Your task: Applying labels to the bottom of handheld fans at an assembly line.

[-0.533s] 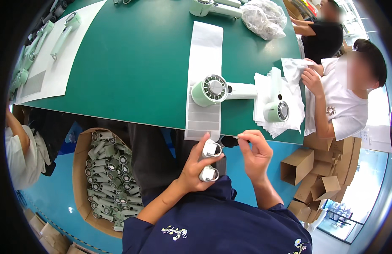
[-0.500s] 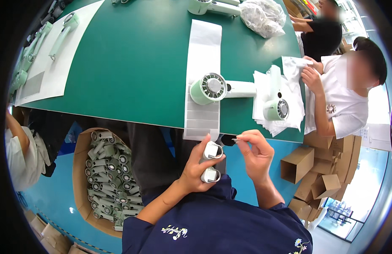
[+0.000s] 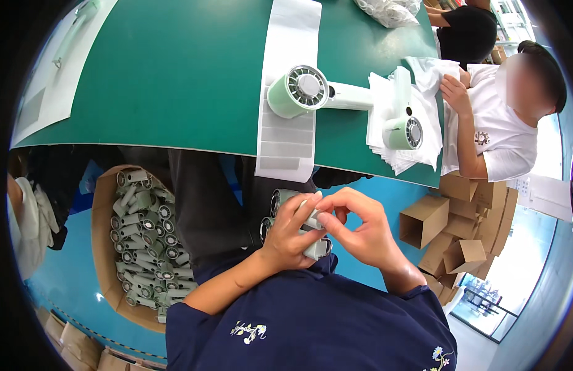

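1. Left hand (image 3: pixel 289 238) is wrapped around the handles of two pale green-and-white plastic handheld fans (image 3: pixel 284 199). The right hand (image 3: pixel 364 232) has its thumb and forefinger close together at one handle end; I cannot tell whether a small piece is pinched between them.

2. Largest is the flat green-topped bench (image 3: pixel 175 80), beyond both hands. The held fans are off it, between its near edge and the wearer's dark blue shirt (image 3: pixel 336 321).

3. An open brown cardboard carton (image 3: pixel 104 260) is on the glossy blue floor (image 3: pixel 70 266), well to the left of the left hand, with a heap of similar fans (image 3: pixel 153 241) inside.

4. A long white paper strip with pale grey bands (image 3: pixel 292 31) lies straight ahead on the bench, its near end overhanging the edge.

5. One drum-headed green fan with a white handle (image 3: pixel 292 99) rests across that strip, handle to the right. Another green fan (image 3: pixel 401 133) lies on loose white sheets (image 3: pixel 376 105), handle pointing away.

6. The held pair sits side by side, round heads past the left hand's far-left side. Their long axes run left to right, slanting slightly toward the body, so the handles end facing the right hand.

7. Smallest are those pale handle ends (image 3: pixel 317 249): the farther one is at the right fingertips, while the one nearer the body is just below them.
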Demonstrator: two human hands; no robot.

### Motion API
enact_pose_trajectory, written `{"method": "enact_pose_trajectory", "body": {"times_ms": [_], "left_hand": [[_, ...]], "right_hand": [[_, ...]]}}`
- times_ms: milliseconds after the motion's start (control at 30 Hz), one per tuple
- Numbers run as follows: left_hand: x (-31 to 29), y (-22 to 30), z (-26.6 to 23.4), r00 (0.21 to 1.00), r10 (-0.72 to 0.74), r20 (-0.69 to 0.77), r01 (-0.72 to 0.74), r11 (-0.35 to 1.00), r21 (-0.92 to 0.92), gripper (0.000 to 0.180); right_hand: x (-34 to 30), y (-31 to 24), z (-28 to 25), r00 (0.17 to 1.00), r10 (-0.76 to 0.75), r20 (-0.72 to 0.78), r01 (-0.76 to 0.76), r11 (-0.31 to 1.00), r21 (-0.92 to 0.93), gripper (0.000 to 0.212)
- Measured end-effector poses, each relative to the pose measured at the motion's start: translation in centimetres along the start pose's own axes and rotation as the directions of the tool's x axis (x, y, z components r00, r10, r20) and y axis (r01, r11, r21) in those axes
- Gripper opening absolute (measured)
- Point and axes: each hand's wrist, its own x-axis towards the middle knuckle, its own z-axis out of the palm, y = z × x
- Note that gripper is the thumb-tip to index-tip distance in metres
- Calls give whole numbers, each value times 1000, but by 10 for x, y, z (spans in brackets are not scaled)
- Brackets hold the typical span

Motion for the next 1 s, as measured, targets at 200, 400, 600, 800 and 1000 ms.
{"method": "enact_pose_trajectory", "body": {"times_ms": [200,400,600,800,1000], "left_hand": [[0,0,-1,999,-33,-40,33,999,5,49],[2,0,-4,999,-16,-37,16,1000,6,47],[3,1,-4,999,-26,-31,26,1000,-2,48],[4,1,-3,999,-23,-38,22,1000,-6,48],[4,0,-3,999,-27,-38,27,1000,-10,48]], "right_hand": [[-7,6,-5,995,90,-36,-85,988,128,16],[-9,5,-3,984,179,-7,-172,957,232,16],[-9,10,-4,998,61,5,-60,965,256,14],[-10,8,1,991,134,18,-135,968,210,13],[-8,8,3,994,113,6,-113,985,129,12]]}}
